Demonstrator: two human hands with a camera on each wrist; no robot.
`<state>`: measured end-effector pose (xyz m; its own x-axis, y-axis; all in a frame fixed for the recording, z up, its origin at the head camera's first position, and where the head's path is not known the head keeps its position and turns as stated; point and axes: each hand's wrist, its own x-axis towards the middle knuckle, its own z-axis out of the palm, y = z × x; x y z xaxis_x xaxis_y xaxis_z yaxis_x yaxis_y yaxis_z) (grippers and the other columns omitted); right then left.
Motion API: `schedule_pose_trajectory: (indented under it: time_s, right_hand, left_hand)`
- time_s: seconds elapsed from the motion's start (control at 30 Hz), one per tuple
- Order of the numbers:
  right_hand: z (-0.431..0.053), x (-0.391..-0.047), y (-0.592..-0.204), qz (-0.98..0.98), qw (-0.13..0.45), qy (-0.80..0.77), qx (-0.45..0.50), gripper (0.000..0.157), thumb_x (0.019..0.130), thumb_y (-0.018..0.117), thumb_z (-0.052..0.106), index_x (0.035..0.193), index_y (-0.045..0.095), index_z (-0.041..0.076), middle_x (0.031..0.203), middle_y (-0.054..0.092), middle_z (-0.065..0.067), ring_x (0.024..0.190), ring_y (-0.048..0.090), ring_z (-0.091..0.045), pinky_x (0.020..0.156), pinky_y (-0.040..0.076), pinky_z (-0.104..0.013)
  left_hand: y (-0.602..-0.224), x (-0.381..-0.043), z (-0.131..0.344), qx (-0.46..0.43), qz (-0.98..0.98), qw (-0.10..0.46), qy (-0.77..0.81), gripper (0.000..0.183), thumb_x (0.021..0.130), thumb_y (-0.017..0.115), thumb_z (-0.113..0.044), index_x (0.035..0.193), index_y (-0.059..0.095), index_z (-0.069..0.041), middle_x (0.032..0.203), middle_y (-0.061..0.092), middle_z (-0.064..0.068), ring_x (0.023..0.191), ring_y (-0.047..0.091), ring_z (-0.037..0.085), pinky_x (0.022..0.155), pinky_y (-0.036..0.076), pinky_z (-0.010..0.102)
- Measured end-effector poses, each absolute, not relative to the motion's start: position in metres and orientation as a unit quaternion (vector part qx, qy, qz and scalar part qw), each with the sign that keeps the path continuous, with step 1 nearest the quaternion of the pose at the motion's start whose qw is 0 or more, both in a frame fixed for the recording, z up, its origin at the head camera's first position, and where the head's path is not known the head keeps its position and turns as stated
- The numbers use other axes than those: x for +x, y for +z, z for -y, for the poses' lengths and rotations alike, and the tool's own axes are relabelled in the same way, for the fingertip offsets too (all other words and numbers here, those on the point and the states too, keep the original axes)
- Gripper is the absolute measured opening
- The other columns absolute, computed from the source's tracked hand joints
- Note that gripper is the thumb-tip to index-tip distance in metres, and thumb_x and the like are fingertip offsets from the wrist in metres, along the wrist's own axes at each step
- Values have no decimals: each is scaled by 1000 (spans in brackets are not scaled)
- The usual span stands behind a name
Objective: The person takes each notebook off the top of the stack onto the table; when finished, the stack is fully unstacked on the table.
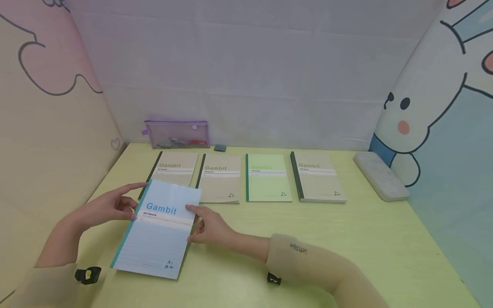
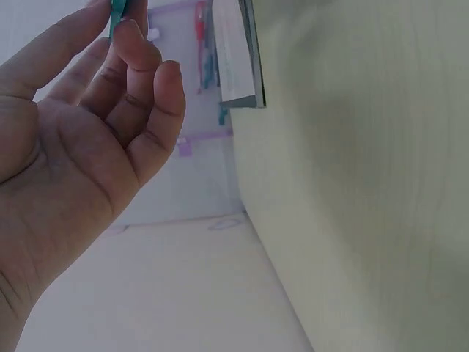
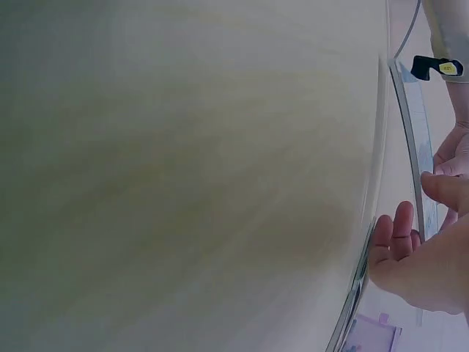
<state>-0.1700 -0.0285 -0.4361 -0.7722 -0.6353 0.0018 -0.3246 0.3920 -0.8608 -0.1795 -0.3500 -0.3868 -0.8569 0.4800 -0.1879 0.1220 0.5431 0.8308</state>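
Note:
A blue Gambit notebook (image 1: 154, 244) with a teal spine is held above the table, tilted, between both hands. My left hand (image 1: 102, 209) pinches its spine edge, with the thumb on the lower part and the index finger near the top corner. On the opposite long edge, my right hand (image 1: 213, 226) grips with thumb and fingers. In the left wrist view only a sliver of teal spine (image 2: 117, 11) shows at the left fingertips. Seen edge-on in the right wrist view, the notebook (image 3: 410, 132) is raised off the table. Behind it lies a beige notebook (image 1: 175, 167), its lower part covered.
Along the back lie another beige notebook (image 1: 221, 184), a green one (image 1: 268, 184) and a thicker beige one (image 1: 319, 184). A purple mesh pencil case (image 1: 179, 134) leans on the rear wall beside a dark eraser (image 1: 220, 148). A grey-white case (image 1: 381, 176) lies at right.

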Motion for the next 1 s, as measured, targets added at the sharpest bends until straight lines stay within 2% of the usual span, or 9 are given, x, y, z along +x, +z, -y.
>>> schedule_pose_trajectory:
  time_s: [0.17,0.27,0.43,0.57,0.77,1.0]
  right_hand:
    - [38,-171,-438,-845,148,-390,-334,76,77,79,17,143,41,13,99,54,4,59,48,-1,56,43,-11]
    - [44,-177,-438,-857,146,-354,-344,75,77,79,21,142,43,13,98,56,6,65,48,0,59,42,-10]
    - [54,-186,-442,-867,153,-326,-345,74,76,80,24,141,45,13,95,59,9,73,50,0,64,41,-9]
    - [62,-189,-445,-877,158,-297,-344,74,74,81,29,139,48,15,86,57,11,73,50,2,64,40,-10]
    - [69,-191,-444,-889,167,-244,-348,72,74,81,34,137,50,19,78,54,13,71,49,1,63,38,-10]
    - [78,-192,-442,-895,162,-184,-373,70,76,77,42,137,50,22,74,53,14,69,48,2,59,35,-11]
  left_hand:
    - [-396,-180,359,150,-871,219,413,90,83,71,-17,151,13,-5,95,67,8,84,60,11,75,47,20]
    - [-403,-183,363,154,-872,226,406,92,83,71,-17,150,11,-3,92,67,8,82,60,12,74,46,20]
    - [-413,-188,368,149,-867,247,407,99,81,72,-15,152,3,-9,90,64,12,79,59,16,71,45,22]
    - [-419,-192,372,141,-864,270,402,101,80,73,-14,152,2,-12,87,60,14,76,56,16,66,45,23]
    - [-429,-195,378,143,-873,290,366,97,80,73,-18,151,7,-9,86,60,9,74,55,13,66,44,22]
    - [-431,-196,384,129,-861,314,380,95,81,73,-14,150,8,-5,83,57,8,70,53,12,60,46,23]
